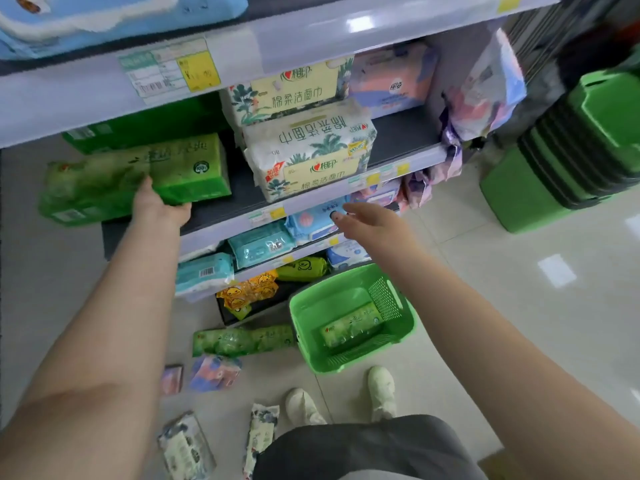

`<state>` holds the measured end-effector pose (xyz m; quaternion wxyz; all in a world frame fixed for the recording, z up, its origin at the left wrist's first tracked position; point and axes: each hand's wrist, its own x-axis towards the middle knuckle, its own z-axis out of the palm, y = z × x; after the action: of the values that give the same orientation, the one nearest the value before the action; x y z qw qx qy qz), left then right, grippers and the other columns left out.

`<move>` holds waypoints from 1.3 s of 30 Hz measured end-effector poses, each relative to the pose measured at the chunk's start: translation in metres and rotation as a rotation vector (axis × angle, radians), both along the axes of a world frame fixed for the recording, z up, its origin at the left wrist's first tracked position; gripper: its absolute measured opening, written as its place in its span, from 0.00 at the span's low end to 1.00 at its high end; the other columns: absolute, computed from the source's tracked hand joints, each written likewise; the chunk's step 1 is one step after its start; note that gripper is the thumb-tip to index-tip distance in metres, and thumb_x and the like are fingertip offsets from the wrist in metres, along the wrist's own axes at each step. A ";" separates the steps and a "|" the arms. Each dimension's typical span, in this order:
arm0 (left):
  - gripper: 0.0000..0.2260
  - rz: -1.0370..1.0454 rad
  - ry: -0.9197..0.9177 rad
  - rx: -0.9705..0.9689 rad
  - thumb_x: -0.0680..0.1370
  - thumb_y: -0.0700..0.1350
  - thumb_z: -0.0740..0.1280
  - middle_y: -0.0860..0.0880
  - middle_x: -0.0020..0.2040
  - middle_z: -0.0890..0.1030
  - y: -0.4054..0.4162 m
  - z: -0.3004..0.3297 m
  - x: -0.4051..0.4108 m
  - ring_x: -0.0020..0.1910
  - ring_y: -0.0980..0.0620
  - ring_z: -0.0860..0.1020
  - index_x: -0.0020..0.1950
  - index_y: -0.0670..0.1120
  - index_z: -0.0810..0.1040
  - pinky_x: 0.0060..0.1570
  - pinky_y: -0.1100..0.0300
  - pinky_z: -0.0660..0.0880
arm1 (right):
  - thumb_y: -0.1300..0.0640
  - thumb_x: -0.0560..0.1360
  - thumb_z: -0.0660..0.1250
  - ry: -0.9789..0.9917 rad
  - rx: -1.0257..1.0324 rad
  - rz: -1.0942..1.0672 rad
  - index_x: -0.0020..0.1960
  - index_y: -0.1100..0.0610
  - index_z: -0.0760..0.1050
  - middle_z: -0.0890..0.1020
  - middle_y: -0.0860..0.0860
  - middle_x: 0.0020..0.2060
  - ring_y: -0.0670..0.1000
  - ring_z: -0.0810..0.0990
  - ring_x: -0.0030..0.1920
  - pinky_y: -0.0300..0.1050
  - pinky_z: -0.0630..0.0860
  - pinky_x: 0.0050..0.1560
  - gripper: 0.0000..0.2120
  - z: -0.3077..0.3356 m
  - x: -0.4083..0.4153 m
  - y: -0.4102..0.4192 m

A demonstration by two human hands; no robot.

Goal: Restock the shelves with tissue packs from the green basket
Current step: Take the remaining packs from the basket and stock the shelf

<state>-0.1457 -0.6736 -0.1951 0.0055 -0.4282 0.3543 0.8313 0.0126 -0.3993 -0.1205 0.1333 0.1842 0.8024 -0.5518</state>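
Observation:
My left hand (157,206) grips a long green tissue pack (138,176) from below, holding it at the left end of the dark shelf (221,209), half over the edge. My right hand (367,221) hovers with fingers apart in front of the shelf's price rail, holding nothing. The green basket (353,315) stands on the floor below, with one green tissue pack (351,325) lying inside it. Another green tissue pack (244,339) lies on the floor left of the basket.
White palm-print tissue packs (311,150) are stacked on the shelf to the right of my left hand. Lower shelves hold teal and blue wipes. Several small packs lie on the floor near my shoes (381,389). Stacked green baskets (581,147) stand at the right.

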 end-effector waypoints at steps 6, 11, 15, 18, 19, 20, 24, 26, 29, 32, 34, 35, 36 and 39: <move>0.14 0.037 0.012 -0.001 0.79 0.54 0.61 0.46 0.56 0.82 0.012 -0.016 -0.038 0.52 0.45 0.81 0.60 0.48 0.77 0.49 0.46 0.78 | 0.48 0.74 0.67 -0.009 0.007 -0.073 0.66 0.53 0.71 0.79 0.48 0.55 0.49 0.77 0.56 0.47 0.73 0.59 0.22 -0.016 0.018 0.022; 0.22 -0.080 -0.098 -0.114 0.75 0.59 0.64 0.45 0.58 0.78 0.025 -0.014 -0.046 0.55 0.42 0.78 0.64 0.47 0.72 0.48 0.43 0.78 | 0.53 0.74 0.68 0.008 -0.060 -0.100 0.65 0.55 0.72 0.79 0.47 0.50 0.43 0.79 0.46 0.41 0.74 0.51 0.20 -0.017 0.016 0.025; 0.30 -0.192 -0.190 -0.161 0.75 0.63 0.62 0.39 0.56 0.74 0.028 -0.010 -0.046 0.51 0.41 0.77 0.66 0.42 0.66 0.50 0.45 0.78 | 0.53 0.74 0.68 0.019 -0.069 -0.107 0.65 0.55 0.72 0.80 0.48 0.51 0.47 0.79 0.50 0.39 0.75 0.49 0.21 -0.017 0.012 0.024; 0.27 -0.293 -0.229 -0.140 0.78 0.58 0.60 0.37 0.56 0.75 0.017 -0.011 -0.050 0.46 0.41 0.79 0.67 0.39 0.65 0.49 0.49 0.79 | 0.52 0.74 0.67 0.024 -0.064 -0.104 0.65 0.54 0.72 0.80 0.49 0.54 0.48 0.79 0.54 0.43 0.76 0.53 0.21 -0.017 0.008 0.021; 0.23 -0.317 -0.220 -0.131 0.80 0.54 0.59 0.37 0.59 0.75 0.015 -0.010 -0.051 0.49 0.42 0.79 0.68 0.39 0.64 0.50 0.50 0.78 | 0.51 0.74 0.67 0.024 -0.064 -0.103 0.66 0.54 0.72 0.80 0.49 0.54 0.49 0.79 0.55 0.46 0.76 0.55 0.21 -0.017 0.007 0.021; 0.20 -0.330 -0.200 -0.119 0.81 0.49 0.58 0.37 0.62 0.74 0.015 -0.009 -0.051 0.54 0.42 0.78 0.69 0.39 0.63 0.53 0.51 0.77 | 0.51 0.74 0.67 0.022 -0.064 -0.098 0.66 0.54 0.72 0.80 0.49 0.55 0.49 0.79 0.55 0.47 0.75 0.56 0.21 -0.017 0.007 0.020; 0.18 -0.282 -0.095 -0.071 0.81 0.39 0.55 0.36 0.67 0.71 0.025 -0.008 -0.046 0.65 0.42 0.73 0.70 0.37 0.62 0.64 0.53 0.69 | 0.52 0.73 0.68 0.025 -0.086 -0.075 0.66 0.54 0.71 0.80 0.49 0.54 0.49 0.78 0.55 0.46 0.74 0.56 0.23 -0.018 0.006 0.020; 0.18 -0.274 -0.070 -0.075 0.81 0.39 0.55 0.37 0.68 0.70 0.032 -0.008 -0.041 0.66 0.43 0.71 0.70 0.36 0.62 0.65 0.53 0.67 | 0.52 0.73 0.69 0.027 -0.091 -0.073 0.66 0.54 0.71 0.80 0.49 0.54 0.48 0.79 0.54 0.45 0.74 0.54 0.23 -0.019 0.007 0.020; 0.19 -0.268 -0.056 -0.103 0.81 0.38 0.54 0.37 0.69 0.68 0.045 -0.010 -0.031 0.68 0.43 0.69 0.72 0.38 0.60 0.67 0.51 0.65 | 0.53 0.72 0.70 0.033 -0.100 -0.078 0.67 0.55 0.71 0.80 0.50 0.55 0.47 0.79 0.53 0.42 0.74 0.52 0.24 -0.023 0.010 0.023; 0.19 -0.304 -0.036 -0.172 0.81 0.39 0.54 0.39 0.70 0.67 0.063 -0.009 -0.010 0.69 0.43 0.67 0.72 0.40 0.61 0.67 0.51 0.65 | 0.53 0.72 0.70 0.034 -0.109 -0.076 0.66 0.54 0.72 0.81 0.49 0.54 0.46 0.79 0.53 0.43 0.74 0.54 0.24 -0.027 0.011 0.026; 0.18 -0.327 -0.013 -0.276 0.81 0.39 0.54 0.41 0.70 0.68 0.074 -0.008 0.011 0.69 0.45 0.68 0.71 0.39 0.62 0.66 0.52 0.66 | 0.52 0.72 0.71 0.037 -0.104 -0.064 0.66 0.53 0.72 0.81 0.48 0.54 0.46 0.79 0.54 0.45 0.75 0.55 0.24 -0.029 0.010 0.028; 0.19 -0.350 0.000 -0.357 0.80 0.38 0.55 0.42 0.69 0.70 0.080 -0.007 0.025 0.67 0.46 0.70 0.72 0.39 0.62 0.65 0.54 0.68 | 0.52 0.72 0.70 0.038 -0.107 -0.058 0.66 0.53 0.72 0.81 0.48 0.54 0.46 0.79 0.54 0.46 0.75 0.56 0.24 -0.031 0.008 0.028; 0.20 -0.382 0.017 -0.448 0.80 0.38 0.56 0.43 0.66 0.71 0.086 -0.007 0.041 0.65 0.48 0.71 0.72 0.40 0.61 0.63 0.56 0.70 | 0.53 0.72 0.70 0.040 -0.112 -0.049 0.66 0.53 0.72 0.81 0.49 0.54 0.46 0.79 0.54 0.46 0.75 0.56 0.23 -0.032 0.006 0.029; 0.22 -0.514 0.088 -0.691 0.78 0.38 0.59 0.49 0.61 0.73 0.105 -0.008 0.089 0.60 0.53 0.73 0.73 0.43 0.62 0.61 0.61 0.70 | 0.54 0.72 0.70 0.048 -0.117 -0.030 0.65 0.55 0.71 0.80 0.51 0.55 0.47 0.80 0.54 0.46 0.76 0.56 0.22 -0.041 -0.001 0.030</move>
<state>-0.0563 -0.5682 -0.2032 0.0533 -0.2669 0.7069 0.6529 0.0111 -0.3695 -0.1614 0.1160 0.1749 0.7688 -0.6041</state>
